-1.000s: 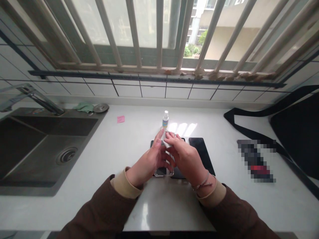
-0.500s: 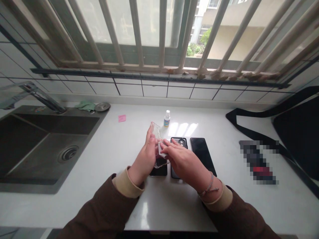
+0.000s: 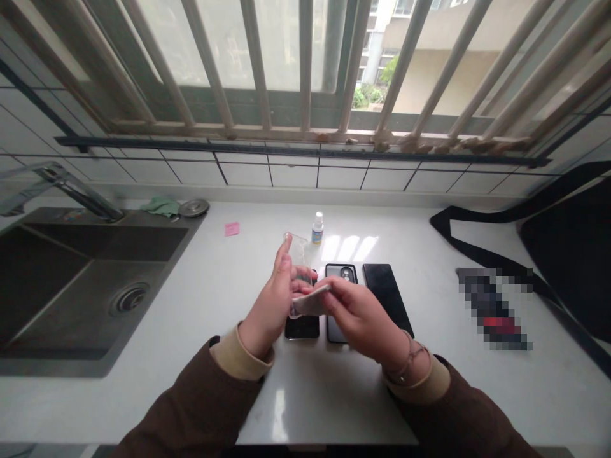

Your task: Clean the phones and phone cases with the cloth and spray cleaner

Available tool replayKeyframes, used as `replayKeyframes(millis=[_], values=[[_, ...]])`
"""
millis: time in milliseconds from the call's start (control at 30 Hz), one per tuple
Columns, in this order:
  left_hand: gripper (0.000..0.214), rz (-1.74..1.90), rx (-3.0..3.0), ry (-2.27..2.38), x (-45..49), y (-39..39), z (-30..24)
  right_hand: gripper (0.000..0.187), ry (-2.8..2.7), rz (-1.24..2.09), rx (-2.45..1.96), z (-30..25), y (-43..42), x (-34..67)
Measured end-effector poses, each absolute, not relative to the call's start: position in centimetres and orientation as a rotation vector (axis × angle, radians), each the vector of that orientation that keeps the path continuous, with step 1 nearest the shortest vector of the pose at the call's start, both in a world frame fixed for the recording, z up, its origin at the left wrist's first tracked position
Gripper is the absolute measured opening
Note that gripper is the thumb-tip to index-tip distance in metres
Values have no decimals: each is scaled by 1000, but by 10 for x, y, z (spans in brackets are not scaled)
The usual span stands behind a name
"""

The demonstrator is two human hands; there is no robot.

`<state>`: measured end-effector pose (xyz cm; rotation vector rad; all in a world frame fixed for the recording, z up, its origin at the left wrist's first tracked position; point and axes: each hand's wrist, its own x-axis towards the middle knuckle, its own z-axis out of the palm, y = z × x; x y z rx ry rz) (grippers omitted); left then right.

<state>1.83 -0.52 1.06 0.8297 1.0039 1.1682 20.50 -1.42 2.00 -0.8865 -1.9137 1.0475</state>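
Left hand (image 3: 267, 302) grips a clear case (image 3: 298, 253), right hand (image 3: 365, 312) pinches a cloth (image 3: 311, 303) (seemingly a wiping step); the next stroke wants the cloth flat.

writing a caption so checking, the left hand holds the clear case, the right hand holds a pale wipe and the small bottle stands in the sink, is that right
Not quite: the small bottle isn't in the sink; the head view shows it upright on the white counter. The left hand does hold the clear case, and the right hand a pale wipe.
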Motion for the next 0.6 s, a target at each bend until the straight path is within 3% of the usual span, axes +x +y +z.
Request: replayKeyframes(millis=[233, 367, 433, 600], values=[[88, 892, 814, 859, 25, -17, 29, 28, -1183, 898, -1156, 9, 5, 223], [87, 791, 858, 821, 25, -20, 29, 19, -1483, 488, -1225, 11, 1, 223], [81, 775, 850, 776, 24, -19, 28, 22, -1762, 308, -1138, 11, -1, 220], [74, 835, 842, 798, 22, -15, 24, 30, -2138, 144, -996, 4, 4, 217]])
